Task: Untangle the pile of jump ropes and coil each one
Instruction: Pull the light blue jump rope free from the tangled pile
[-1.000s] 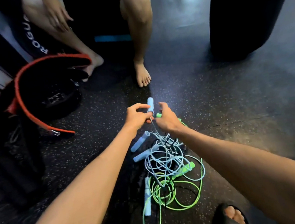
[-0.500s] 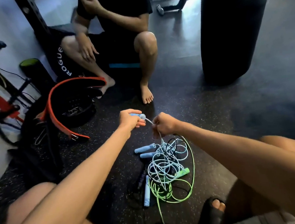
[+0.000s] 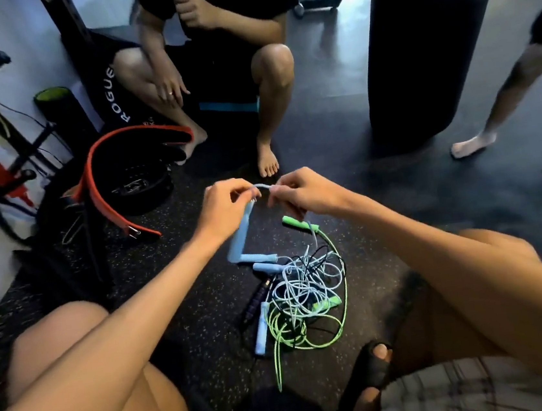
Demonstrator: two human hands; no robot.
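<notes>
Left hand (image 3: 221, 211): fingers pinched on pale-blue cord (image 3: 262, 186); smooth blue handle (image 3: 241, 234) hangs below.
Right hand (image 3: 298, 192): fingers pinch same cord, apparently.
Pile (image 3: 307, 297): thin looped cords, speckled rubber floor (image 3: 179, 303).

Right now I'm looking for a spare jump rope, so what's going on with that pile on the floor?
A person seated on the gym floor is untangling it. Both hands are raised above the pile: the left hand and right hand pinch a short stretch of light blue rope between them, its light blue handle hanging below the left hand. The other light blue, green and dark ropes lie knotted in the tangled pile. Nothing is coiled yet.
</notes>
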